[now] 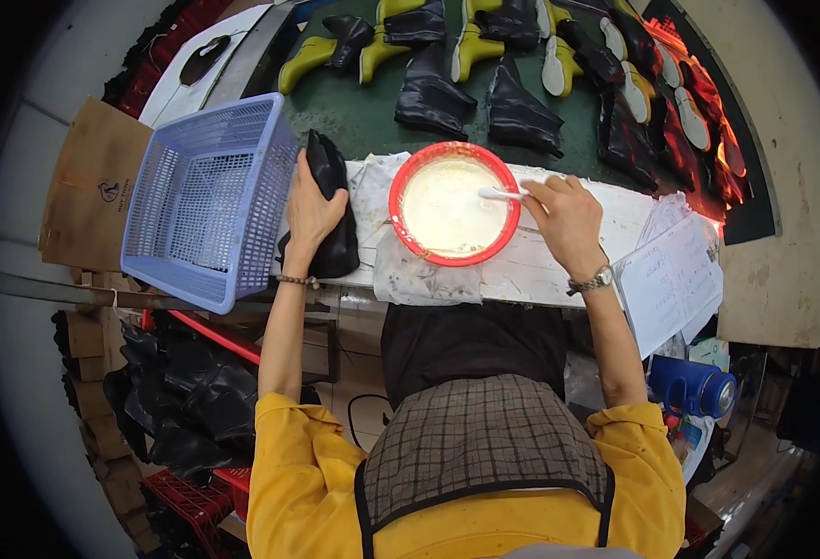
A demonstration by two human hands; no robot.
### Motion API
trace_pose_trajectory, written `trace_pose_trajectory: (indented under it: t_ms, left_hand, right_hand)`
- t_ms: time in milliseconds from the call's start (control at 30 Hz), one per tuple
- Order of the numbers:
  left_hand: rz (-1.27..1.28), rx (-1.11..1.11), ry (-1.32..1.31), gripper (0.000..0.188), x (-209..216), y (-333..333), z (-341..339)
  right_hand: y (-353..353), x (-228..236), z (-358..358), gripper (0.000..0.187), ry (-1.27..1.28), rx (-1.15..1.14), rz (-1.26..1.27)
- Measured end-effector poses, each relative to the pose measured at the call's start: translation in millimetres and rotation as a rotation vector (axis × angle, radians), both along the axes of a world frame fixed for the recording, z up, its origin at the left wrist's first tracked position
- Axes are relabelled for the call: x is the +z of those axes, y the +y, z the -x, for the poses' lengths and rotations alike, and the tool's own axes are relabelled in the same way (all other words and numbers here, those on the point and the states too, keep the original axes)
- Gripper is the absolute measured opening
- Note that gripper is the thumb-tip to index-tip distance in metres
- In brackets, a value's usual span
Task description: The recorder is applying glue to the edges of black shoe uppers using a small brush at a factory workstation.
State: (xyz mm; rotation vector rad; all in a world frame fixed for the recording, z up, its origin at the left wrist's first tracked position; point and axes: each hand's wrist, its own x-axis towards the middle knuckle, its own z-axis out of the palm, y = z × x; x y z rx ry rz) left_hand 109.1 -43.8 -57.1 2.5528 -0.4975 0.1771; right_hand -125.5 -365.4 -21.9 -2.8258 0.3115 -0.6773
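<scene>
1. Green table (359, 116): one; the boots (524, 110) on it overlap, no sure count.
2. Blue basket (259, 200): one, left of the work.
3. Red bowl (398, 207): one, holding pale liquid (447, 212).
4. Black boot piece (337, 244): one in hand, between basket and bowl, grasped by the left hand (315, 212).
5. White tool (497, 194): one, over the bowl, pinched in the right hand's (568, 219) fingers. Judged step: loading it; next move calls for steadying the piece and a drip-free lift.
</scene>
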Motion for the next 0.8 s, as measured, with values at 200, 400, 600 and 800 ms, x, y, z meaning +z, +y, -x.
trace_pose_trajectory:
  t_ms: [200, 400, 600, 800]
  left_hand:
    - [0.356, -0.243, 0.451, 0.036, 78.6, 12.3, 37.5]
    - [0.121, -0.491, 0.929, 0.03, 130.0, -13.9, 88.0]
    - [0.34, -0.417, 0.869, 0.023, 149.2, -18.7, 97.3]
    - [0.606, -0.297, 0.702, 0.022, 139.1, -17.8, 97.2]
  right_hand:
    - [-17.9, 1.9, 9.1, 0.016, -0.045, 0.08, -0.524]
    - [0.3, 43.3, -26.0, 0.014, -0.236, 0.544, -0.53]
    - [-6.2, 32.7, -22.1, 0.011, -0.235, 0.507, -0.459]
    - [15.6, 23.5, -5.0, 0.013, -0.274, 0.458, -0.482]
